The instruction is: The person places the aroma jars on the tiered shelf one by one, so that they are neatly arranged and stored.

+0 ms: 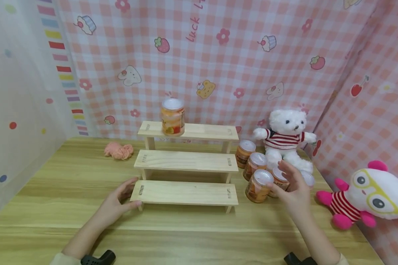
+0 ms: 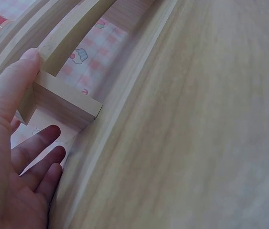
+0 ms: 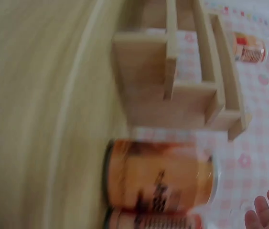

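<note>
Front can (image 1: 256, 191) near wooden shelf (image 1: 185, 193), bear (image 1: 286, 141) behind

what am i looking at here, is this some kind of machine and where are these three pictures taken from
No machine does the work here: it is a person's bare left hand and right hand. The big picture comes from a camera on their head, looking forward and down. The other two come from cameras on the left and right wrists, so things look tilted or sideways.

On the table are a three-step wooden stand, a group of cans, some pink yarn and a white teddy bear. One can stands on the top step.

The left hand touches the left end of the lowest step. The right hand is spread by the group of cans, holding none.
</note>
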`<state>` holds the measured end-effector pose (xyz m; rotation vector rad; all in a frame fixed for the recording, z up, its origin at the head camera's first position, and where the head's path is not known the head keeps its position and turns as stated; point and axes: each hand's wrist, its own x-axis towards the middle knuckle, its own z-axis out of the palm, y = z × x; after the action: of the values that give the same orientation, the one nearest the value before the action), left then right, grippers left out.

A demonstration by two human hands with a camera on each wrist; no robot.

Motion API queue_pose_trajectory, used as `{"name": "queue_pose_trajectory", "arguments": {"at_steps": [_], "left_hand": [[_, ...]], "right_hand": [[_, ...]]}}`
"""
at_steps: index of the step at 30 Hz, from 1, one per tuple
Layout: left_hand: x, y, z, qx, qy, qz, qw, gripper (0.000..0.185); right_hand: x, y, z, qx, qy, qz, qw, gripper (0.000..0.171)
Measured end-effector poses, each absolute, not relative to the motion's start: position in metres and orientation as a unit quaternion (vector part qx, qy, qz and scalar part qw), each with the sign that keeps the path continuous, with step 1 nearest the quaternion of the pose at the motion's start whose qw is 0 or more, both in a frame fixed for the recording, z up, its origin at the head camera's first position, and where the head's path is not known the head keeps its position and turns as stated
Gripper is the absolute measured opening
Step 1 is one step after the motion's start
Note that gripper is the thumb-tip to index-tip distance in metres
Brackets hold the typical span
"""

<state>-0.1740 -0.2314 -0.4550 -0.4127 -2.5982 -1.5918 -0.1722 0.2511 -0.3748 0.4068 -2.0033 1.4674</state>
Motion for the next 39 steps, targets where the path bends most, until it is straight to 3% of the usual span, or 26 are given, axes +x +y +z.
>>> {"name": "queue_pose_trajectory", "arguments": {"at_steps": [21,31,39], "left_hand": [[-0.174,-0.231,-0.457,-0.132,-0.845,-0.518,0.036,0.074],[-0.174,-0.231,-0.456,-0.134,-0.843,-0.52,0.038,0.074],[-0.174,-0.23,-0.455,-0.13,-0.842,-0.523,0.035,0.074]], "right_hand": [[-0.158,0.334,-0.396,0.003,-0.872,0.412,0.264,0.079],[-0.167,0.356,-0.406,0.005,-0.885,0.419,0.201,0.083],[-0.178,0.362,-0.41,0.041,-0.885,0.417,0.202,0.085]]}}
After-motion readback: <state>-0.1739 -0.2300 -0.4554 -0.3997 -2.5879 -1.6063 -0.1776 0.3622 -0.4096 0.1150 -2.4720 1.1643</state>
